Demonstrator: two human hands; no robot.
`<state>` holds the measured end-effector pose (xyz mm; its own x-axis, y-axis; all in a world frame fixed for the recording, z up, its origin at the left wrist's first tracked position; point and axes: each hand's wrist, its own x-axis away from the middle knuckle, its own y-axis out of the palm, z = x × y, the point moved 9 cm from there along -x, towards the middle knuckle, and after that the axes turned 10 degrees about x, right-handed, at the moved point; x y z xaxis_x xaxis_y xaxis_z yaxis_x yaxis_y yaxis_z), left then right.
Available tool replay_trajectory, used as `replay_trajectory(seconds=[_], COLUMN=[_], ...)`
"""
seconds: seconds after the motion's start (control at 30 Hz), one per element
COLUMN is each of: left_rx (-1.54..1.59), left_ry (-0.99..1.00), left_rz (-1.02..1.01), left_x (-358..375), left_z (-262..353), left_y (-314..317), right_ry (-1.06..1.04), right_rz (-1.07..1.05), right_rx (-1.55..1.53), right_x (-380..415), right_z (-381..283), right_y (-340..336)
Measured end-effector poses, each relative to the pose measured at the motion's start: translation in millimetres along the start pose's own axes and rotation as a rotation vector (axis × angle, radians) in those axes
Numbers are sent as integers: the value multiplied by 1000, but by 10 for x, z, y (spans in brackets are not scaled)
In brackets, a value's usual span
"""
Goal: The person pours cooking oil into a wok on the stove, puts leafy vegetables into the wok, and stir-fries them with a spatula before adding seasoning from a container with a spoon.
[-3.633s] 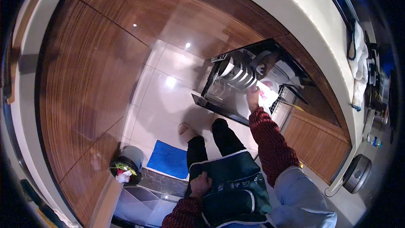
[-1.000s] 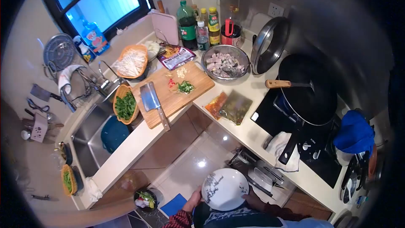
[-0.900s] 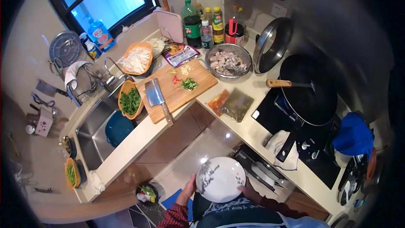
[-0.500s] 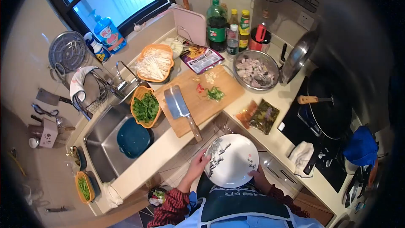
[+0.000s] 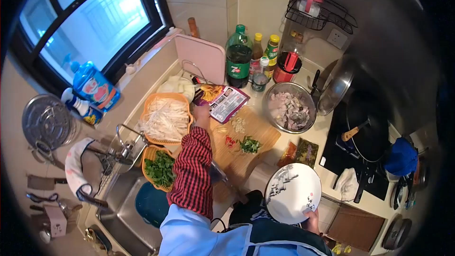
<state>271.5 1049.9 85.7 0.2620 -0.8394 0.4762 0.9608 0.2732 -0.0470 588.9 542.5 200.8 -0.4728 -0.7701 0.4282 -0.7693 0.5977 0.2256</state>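
My right hand [image 5: 311, 221] grips the lower right rim of a white plate [image 5: 294, 194] with a grey painted pattern, held tilted in front of the counter. My left hand [image 5: 202, 112] is stretched out to the lower left edge of a purple-and-white food packet [image 5: 228, 105], beside the enoki mushrooms [image 5: 166, 118] in an orange basket. Its fingers are too small and partly hidden to show whether they grip the packet. Below my left arm lies a wooden cutting board [image 5: 258, 137] with chopped green pepper [image 5: 249, 145], red pepper and garlic. My sleeve covers much of the cleaver [image 5: 219, 174].
A steel bowl of sliced fish [image 5: 290, 109] stands at the board's far right. Bottles, including a green soda bottle [image 5: 238, 59], line the back. The wok [image 5: 367, 137] sits on the stove at right. Leafy greens [image 5: 160, 168] and the sink [image 5: 125, 204] are at left.
My left hand has let go of the plate and reached forward over the board to the packet. The plate, now in my right hand alone, has shifted right. My view has turned somewhat.
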Motion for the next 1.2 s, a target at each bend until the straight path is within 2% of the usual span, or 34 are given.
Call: replay_trajectory(seconds=[0.03,0.07,0.13,0.17,0.2,0.23,0.27,0.37,0.4,0.43,0.53,0.57,0.63,0.7,0.8,0.83,0.87,0.9,0.97,1.03,1.2], left_rx=[-178,-187,241,231,433,634,630,555,479,477,173,168,250,33,54,-2,77,156,324,310,108], left_ry=[13,10,31,26,-100,-228,-229,-439,-349,-347,169,167,712,785,863,912,905,897,950,958,950], left_rz=[91,81,21,13,-179,-372,-370,-394,-401,-396,-324,-322,-326,-222,4,96,146,196,238,301,539], left_x=[-282,-453,-594,-662,-670,-543,-456,563,775,983,1473,1624,2123,2502,2984,3065,3090,3133,3363,3502,3701], left_z=[-96,-195,-289,-330,-370,-317,-248,196,339,391,825,819,1267,1484,1702,1696,1594,1485,1434,1298,870], left_y=[-19,38,161,200,384,558,543,552,519,488,161,65,-233,-695,-1495,-1808,-2145,-2433,-2777,-3088,-3641], right_ry=[-25,-7,-12,-20,-35,-31,-31,-36,-33,-30,-12,1,6,5,60,87,109,114,-48,-86,-20], right_rz=[54,87,116,133,142,143,149,161,138,114,44,28,-3,-66,-95,-106,-149,-154,-234,-326,-393], right_rx=[-6,-49,-64,-75,-47,-48,-53,-65,-71,-78,-87,-90,-98,-49,63,122,150,154,13,43,78], right_x=[15,68,63,76,27,19,8,-4,-26,-43,-113,-125,-170,-240,-438,-536,-639,-683,-798,-1006,-1498], right_z=[-22,-82,-145,-156,-149,-161,-196,-246,-239,-244,-225,-195,-220,-240,-170,-84,-34,-86,-393,-469,-499], right_y=[-35,40,94,92,50,66,88,104,104,113,117,100,147,210,173,93,102,241,754,1073,1881])
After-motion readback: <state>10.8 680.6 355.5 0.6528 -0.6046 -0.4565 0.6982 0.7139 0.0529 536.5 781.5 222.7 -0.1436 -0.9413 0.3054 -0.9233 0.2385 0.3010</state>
